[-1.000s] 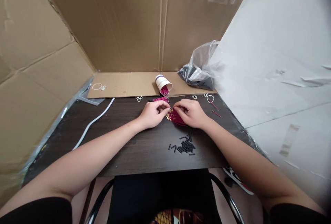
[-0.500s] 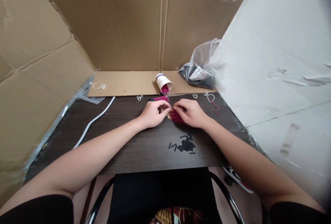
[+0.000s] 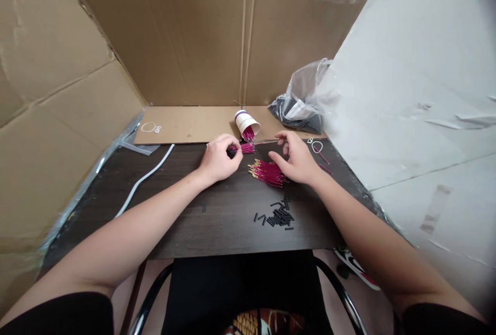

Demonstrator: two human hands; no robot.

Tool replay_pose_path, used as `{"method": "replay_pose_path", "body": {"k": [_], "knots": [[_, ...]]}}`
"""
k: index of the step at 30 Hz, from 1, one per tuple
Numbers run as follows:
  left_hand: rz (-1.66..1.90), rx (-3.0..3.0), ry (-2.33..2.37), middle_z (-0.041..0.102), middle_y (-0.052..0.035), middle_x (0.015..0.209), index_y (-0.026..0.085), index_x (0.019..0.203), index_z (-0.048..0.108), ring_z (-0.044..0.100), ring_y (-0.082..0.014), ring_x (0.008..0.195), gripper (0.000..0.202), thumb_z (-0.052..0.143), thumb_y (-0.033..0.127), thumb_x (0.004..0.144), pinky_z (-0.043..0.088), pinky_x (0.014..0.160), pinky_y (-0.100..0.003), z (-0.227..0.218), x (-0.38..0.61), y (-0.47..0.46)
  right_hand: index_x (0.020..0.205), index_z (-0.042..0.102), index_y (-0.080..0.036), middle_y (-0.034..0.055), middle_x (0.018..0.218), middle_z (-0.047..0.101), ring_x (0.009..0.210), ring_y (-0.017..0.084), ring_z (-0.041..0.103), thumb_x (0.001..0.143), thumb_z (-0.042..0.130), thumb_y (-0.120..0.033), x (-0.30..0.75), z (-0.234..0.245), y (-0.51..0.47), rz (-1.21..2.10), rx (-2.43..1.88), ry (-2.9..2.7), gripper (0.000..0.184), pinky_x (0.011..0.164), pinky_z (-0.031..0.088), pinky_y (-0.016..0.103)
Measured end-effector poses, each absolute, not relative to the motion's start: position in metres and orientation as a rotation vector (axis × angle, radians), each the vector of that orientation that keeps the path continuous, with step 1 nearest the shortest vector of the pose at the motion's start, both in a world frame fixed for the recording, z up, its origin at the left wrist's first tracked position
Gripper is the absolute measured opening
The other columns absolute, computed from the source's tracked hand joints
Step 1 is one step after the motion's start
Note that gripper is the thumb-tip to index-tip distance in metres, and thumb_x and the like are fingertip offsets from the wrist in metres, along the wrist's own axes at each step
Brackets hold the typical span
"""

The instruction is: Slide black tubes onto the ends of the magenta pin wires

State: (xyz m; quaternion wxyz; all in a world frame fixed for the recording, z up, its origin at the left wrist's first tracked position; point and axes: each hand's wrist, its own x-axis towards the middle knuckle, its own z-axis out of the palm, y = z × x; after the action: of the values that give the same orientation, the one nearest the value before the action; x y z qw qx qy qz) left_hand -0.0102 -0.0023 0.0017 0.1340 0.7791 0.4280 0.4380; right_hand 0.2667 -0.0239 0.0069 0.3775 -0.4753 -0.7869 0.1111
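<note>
A fan of magenta wires with gold tips (image 3: 267, 172) lies on the dark wooden table (image 3: 217, 221). My left hand (image 3: 217, 158) is closed in a pinch at the dark end of a small bundle of magenta wires (image 3: 242, 148) further back. My right hand (image 3: 296, 158) hovers just right of the fanned wires, fingers apart, holding nothing. A tipped paper cup (image 3: 246, 124) with magenta wires spilling from it lies behind the hands. A heap of short black tube pieces (image 3: 278, 216) sits nearer the front edge.
Cardboard walls stand at the left and back, and a white panel at the right. A clear plastic bag of black parts (image 3: 300, 102) lies at the back right. A white strip (image 3: 141, 180) and small white rings (image 3: 149, 128) lie on the left.
My left hand moved away from the fanned wires to the small bundure near the cup and pinched it. My right hand lifted off the fan and opened.
</note>
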Motion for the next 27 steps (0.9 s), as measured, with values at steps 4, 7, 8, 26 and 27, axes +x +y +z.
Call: {"method": "replay_pose_path", "body": {"k": [4, 7, 8, 26, 27], "knots": [[1.195, 2.327, 1.345, 0.074, -0.0087, 0.105, 0.018, 0.083, 0.072, 0.069, -0.0254, 0.102, 0.006, 0.072, 0.015, 0.088, 0.057, 0.098, -0.043, -0.002, -0.019, 0.011, 0.114, 0.06, -0.021, 0.0104, 0.105, 0.068, 0.082, 0.023, 0.059, 0.095, 0.072, -0.03, 0.269, 0.004, -0.021, 0.332, -1.235, -2.071, 0.025, 0.076, 0.049, 0.04], [1.103, 2.333, 1.421, 0.071, -0.009, 0.105, 0.018, 0.083, 0.072, 0.068, -0.0274, 0.106, 0.005, 0.073, 0.014, 0.086, 0.056, 0.104, -0.045, -0.005, -0.021, 0.013, 0.103, 0.06, -0.022, 0.0074, 0.098, 0.067, 0.085, 0.023, 0.061, 0.094, 0.071, -0.025, 0.266, 0.005, -0.024, 0.36, -1.171, -2.185, 0.014, 0.077, 0.048, 0.038], [1.081, 2.331, 1.436, 0.07, -0.0089, 0.105, 0.019, 0.083, 0.072, 0.067, -0.0275, 0.106, 0.005, 0.073, 0.014, 0.085, 0.056, 0.104, -0.045, -0.005, -0.021, 0.013, 0.101, 0.061, -0.022, 0.0068, 0.097, 0.067, 0.087, 0.023, 0.062, 0.094, 0.071, -0.023, 0.265, 0.005, -0.024, 0.362, -1.15, -2.213, 0.012, 0.078, 0.049, 0.037], [0.685, 2.322, 0.498, 0.068, -0.008, 0.105, 0.019, 0.095, 0.074, 0.061, -0.0179, 0.082, 0.006, 0.073, 0.016, 0.09, 0.054, 0.077, -0.033, 0.022, 0.003, -0.044, 0.093, 0.067, -0.018, 0.0055, 0.09, 0.066, 0.082, 0.02, 0.061, 0.102, 0.065, -0.011, 0.264, -0.005, -0.02, 0.402, -1.108, -2.343, 0.011, 0.078, 0.047, 0.034], [0.573, 2.309, 0.425, 0.067, -0.0071, 0.1, 0.02, 0.093, 0.075, 0.06, -0.0181, 0.081, 0.009, 0.073, 0.013, 0.087, 0.053, 0.076, -0.033, 0.026, 0.004, -0.047, 0.093, 0.067, -0.018, 0.0055, 0.09, 0.066, 0.082, 0.02, 0.061, 0.102, 0.065, -0.012, 0.264, -0.005, -0.02, 0.403, -1.108, -2.344, 0.011, 0.078, 0.047, 0.034]]}}
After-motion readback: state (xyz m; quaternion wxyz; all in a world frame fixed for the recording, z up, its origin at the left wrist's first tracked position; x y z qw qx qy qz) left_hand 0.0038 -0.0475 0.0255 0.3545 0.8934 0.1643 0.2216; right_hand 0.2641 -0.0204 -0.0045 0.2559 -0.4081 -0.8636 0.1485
